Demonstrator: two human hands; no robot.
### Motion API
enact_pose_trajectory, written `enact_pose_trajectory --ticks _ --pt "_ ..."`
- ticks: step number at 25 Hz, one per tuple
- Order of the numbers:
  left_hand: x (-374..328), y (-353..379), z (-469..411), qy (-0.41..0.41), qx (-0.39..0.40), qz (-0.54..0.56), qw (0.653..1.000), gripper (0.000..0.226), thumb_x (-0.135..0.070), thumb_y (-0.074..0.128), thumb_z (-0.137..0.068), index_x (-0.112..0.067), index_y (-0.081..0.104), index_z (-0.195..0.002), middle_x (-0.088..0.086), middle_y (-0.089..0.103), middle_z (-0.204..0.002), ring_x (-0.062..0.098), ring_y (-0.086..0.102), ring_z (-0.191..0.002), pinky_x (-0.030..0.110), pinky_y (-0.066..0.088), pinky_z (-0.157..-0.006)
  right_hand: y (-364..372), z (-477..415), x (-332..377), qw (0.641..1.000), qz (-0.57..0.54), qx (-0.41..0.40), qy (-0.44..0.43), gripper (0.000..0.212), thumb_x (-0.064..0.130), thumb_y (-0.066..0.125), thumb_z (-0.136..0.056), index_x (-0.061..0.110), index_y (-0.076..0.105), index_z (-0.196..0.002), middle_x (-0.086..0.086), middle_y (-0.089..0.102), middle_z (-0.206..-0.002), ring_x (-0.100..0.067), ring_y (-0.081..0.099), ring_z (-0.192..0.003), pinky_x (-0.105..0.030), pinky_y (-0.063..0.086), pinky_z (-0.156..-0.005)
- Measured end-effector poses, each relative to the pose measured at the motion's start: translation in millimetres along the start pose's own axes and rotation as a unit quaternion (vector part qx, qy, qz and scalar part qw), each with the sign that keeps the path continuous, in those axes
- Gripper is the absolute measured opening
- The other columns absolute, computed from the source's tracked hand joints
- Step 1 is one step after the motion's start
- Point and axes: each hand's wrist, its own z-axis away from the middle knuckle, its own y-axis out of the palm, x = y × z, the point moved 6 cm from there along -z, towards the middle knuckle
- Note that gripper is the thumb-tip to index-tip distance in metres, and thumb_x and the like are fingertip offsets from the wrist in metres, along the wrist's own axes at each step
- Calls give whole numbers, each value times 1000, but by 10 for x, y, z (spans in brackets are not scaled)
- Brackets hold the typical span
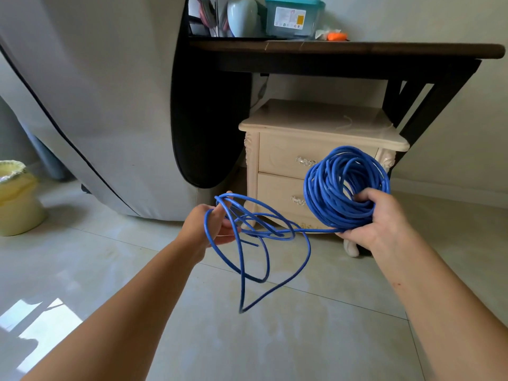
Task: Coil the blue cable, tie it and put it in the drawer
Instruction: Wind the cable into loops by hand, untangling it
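Grips the coil in the right hand, fingers curled round its lower turns, before the shut drawers; hooks loose loops over curled fingers of the left hand. Risks knotting those crossed loops if pulled taut, or spilling turns under a slack grip.

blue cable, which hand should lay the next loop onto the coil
Left. The left hand holds the loose loops, while the right hand is occupied gripping the coil.
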Motion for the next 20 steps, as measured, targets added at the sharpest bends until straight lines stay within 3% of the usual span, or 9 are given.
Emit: enact_pose_trajectory --ticks 4,8,11,15,20 --pt "-5 62 70 -5 80 68 994 52 -53 56 -91 -4 67 -106 15 76 -95 26 74 -92 42 59 -84 -19 -1 -7 999 45 -19 -20 11 2 49 -82 13 51 -82 -7 58 -77 -26 67 -60 -38 51 -61" --pt "-56 197 121 29 147 28 988 68 -63 58 -73 -7 67 -110 8 76 -106 20 72 -101 41 57 -89 52 24 -100 993 107 -29 -44 12 1 53 -82 12 52 -79 -6 51 -69 -24 62 -53 -39 56 -63" --pt "-71 361 172 63 208 -15 976 63 -65 64 -78 -16 66 -118 1 74 -114 14 70 -107 38 55 -91 194 91 -145 972 207 -6 -113 16 -3 56 -81 13 55 -83 -8 50 -70 -21 55 -58 -32 54 -56" --pt "-86 499 238 106 259 -48 959 55 -61 61 -80 -21 65 -118 -1 75 -107 14 70 -104 36 55 -92 368 210 -307 922 340 52 -177 28 -1 59 -76 22 53 -90 -4 52 -74 -20 51 -64 -38 49 -66" --pt "-191 504 260 122 269 -25 955 46 -39 75 -81 -14 61 -118 0 72 -87 16 70 -82 28 56 -76 404 274 -392 907 368 102 -181 32 2 60 -77 26 58 -97 1 55 -75 -18 53 -67 -33 47 -65"
